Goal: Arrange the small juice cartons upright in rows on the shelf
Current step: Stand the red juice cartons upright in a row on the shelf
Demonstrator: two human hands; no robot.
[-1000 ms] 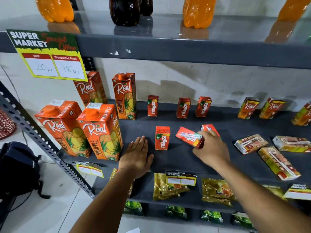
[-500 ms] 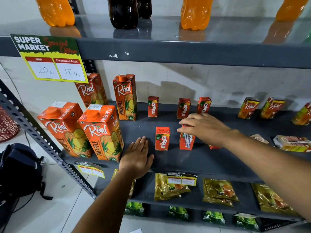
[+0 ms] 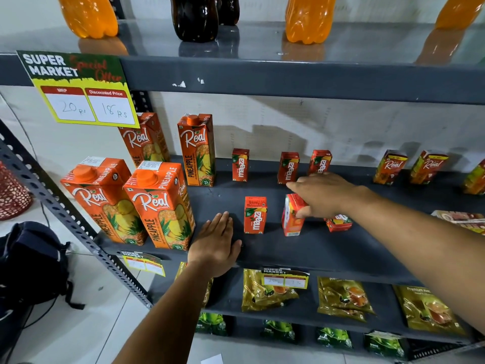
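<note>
Carton [image 3: 291,219] upright, pinched by right hand [image 3: 324,193]; left hand [image 3: 216,245] spread flat on shelf [image 3: 301,253].

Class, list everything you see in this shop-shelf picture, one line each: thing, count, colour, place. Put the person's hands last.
Soft drink bottles: five partly visible, orange and dark, top shelf.
Price sign: one, yellow-green, top shelf edge, left.
Large Real cartons: four, orange, middle shelf left.
Small Maaza cartons: six, red; three back row, three front.
Small Real cartons: several, multicoloured, right.
Pouches: gold, lower shelf; green below.
Bag: one, dark, floor.
Left hand: flat on shelf.
Right hand: on front-row Maaza carton.
</note>
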